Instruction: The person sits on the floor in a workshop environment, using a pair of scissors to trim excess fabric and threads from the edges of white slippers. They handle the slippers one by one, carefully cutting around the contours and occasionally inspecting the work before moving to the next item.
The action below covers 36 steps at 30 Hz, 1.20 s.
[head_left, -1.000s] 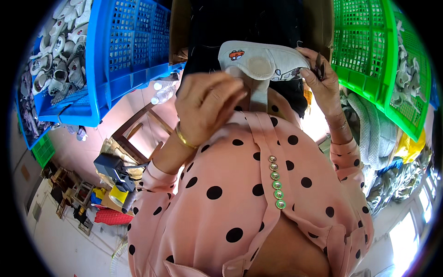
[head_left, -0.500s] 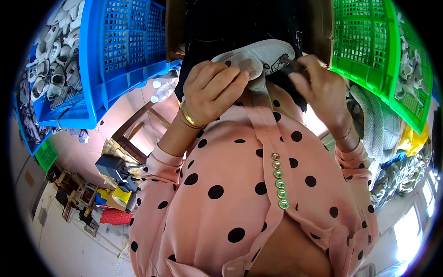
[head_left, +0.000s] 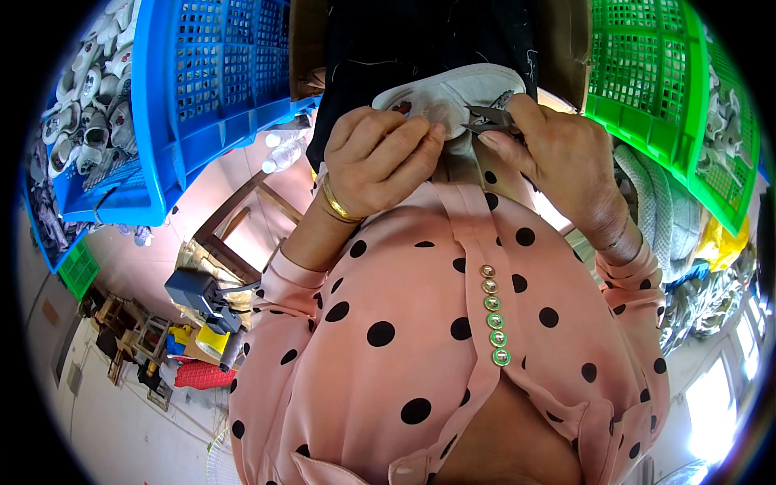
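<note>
A small white shoe piece (head_left: 470, 78) with a dark printed pattern lies over my dark-trousered lap. My left hand (head_left: 381, 155) is closed on its near edge, thumb and fingers pinched together. Dark metal thread snips (head_left: 490, 120) sit in my right hand (head_left: 564, 155). Their two blades are apart and point left, with the tips at the shoe piece's near edge beside my left fingertips. Any thread between the blades is too fine to make out.
On the left stands a blue plastic crate (head_left: 166, 105), with many white shoe pieces (head_left: 90, 129) beside it. A green crate (head_left: 643, 89) stands on the right, near grey fabric (head_left: 675, 206). Clear plastic bottles (head_left: 283, 152) and a wooden stool (head_left: 242, 218) are at left.
My right hand has moved left toward the shoe piece, bringing the snips' blades into plain sight at its edge. The shoe piece has turned slightly; my left hand keeps its pinch.
</note>
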Each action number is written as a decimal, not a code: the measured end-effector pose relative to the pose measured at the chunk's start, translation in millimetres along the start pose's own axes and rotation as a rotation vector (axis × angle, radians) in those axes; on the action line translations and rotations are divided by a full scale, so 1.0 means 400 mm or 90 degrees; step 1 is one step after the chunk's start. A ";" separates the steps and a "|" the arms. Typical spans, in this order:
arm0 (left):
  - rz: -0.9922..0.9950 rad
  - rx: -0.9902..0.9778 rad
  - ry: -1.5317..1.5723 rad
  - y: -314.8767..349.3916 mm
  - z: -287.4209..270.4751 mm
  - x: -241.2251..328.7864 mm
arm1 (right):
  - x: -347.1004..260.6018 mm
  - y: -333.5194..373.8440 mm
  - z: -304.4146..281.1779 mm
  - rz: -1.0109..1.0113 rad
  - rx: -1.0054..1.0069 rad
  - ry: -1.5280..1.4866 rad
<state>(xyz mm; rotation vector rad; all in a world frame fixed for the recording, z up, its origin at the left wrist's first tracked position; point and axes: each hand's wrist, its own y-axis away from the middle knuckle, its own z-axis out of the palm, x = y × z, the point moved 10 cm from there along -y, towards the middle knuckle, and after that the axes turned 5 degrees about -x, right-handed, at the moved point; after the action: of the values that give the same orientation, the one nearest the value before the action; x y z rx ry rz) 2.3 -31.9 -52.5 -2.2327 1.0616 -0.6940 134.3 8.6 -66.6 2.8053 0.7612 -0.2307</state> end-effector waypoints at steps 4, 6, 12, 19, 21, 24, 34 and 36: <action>-0.004 -0.001 -0.007 0.000 -0.002 0.000 | -0.004 -0.008 0.000 -0.003 -0.034 0.006; -0.005 -0.014 -0.010 0.001 -0.003 0.000 | -0.004 -0.011 0.000 0.004 -0.059 0.017; -0.007 -0.034 -0.013 0.005 0.001 0.000 | -0.003 -0.009 -0.002 0.009 -0.063 0.016; -0.004 -0.036 -0.020 0.002 0.001 0.003 | -0.004 -0.009 -0.003 0.025 -0.048 0.015; -0.007 -0.038 -0.019 0.000 0.001 0.006 | -0.007 -0.008 0.000 0.042 -0.041 0.020; -0.017 -0.042 -0.010 -0.002 0.002 0.005 | -0.004 -0.001 0.014 0.040 -0.005 0.000; -0.113 -0.068 0.061 0.038 0.017 -0.027 | 0.087 0.018 0.136 0.220 0.001 -0.826; -0.175 -0.083 0.107 0.043 0.022 -0.051 | 0.090 0.008 0.097 0.148 0.030 -0.583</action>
<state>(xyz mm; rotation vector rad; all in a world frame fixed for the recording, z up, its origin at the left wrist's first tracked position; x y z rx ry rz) -12.2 -22.0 -74.7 -2.4984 0.9073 -0.9687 163.2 13.3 -111.1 2.3682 0.2032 -1.3536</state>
